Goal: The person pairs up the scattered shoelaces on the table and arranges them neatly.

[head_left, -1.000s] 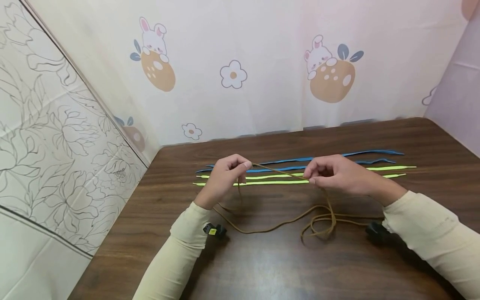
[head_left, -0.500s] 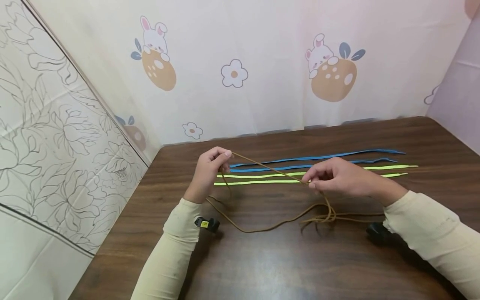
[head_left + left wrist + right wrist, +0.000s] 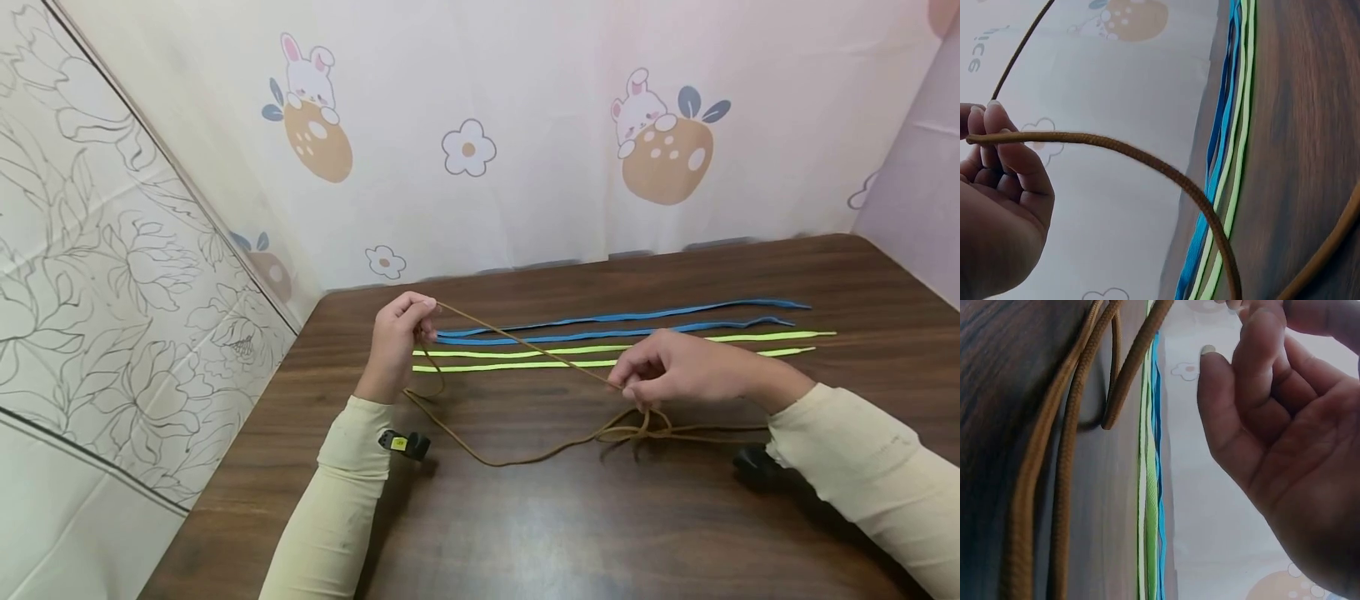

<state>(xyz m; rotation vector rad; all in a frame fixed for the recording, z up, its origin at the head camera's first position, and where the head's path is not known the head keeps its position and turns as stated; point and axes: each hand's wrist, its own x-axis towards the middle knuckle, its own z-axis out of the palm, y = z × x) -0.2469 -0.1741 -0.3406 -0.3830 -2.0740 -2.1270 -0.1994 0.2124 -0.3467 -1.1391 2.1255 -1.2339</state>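
A brown braided shoelace [image 3: 517, 339] runs taut and slanting between both hands, above the table. My left hand [image 3: 397, 337] pinches it at the higher end, and a slack length hangs below that hand. In the left wrist view, the left hand [image 3: 1007, 181] has the lace [image 3: 1129, 150] between thumb and fingertips. My right hand [image 3: 682, 367] pinches the lower end between thumb and forefinger. Beneath the right hand, more of the lace gathers in loose loops [image 3: 637, 432] close over the table. The right wrist view shows the right hand [image 3: 1279, 419] with curled fingers, beside hanging brown strands [image 3: 1072, 431].
Two blue laces [image 3: 622, 317] and two neon-yellow laces [image 3: 517, 365] lie stretched side by side across the far part of the wooden table [image 3: 540, 533]. A patterned curtain [image 3: 540, 125] hangs behind the table, and a floral panel [image 3: 112, 250] stands at the left.
My left hand has moved left and slightly up, lengthening the taut stretch of brown shoelace. The right hand has sunk a little, and the loops under it have drawn tighter together.
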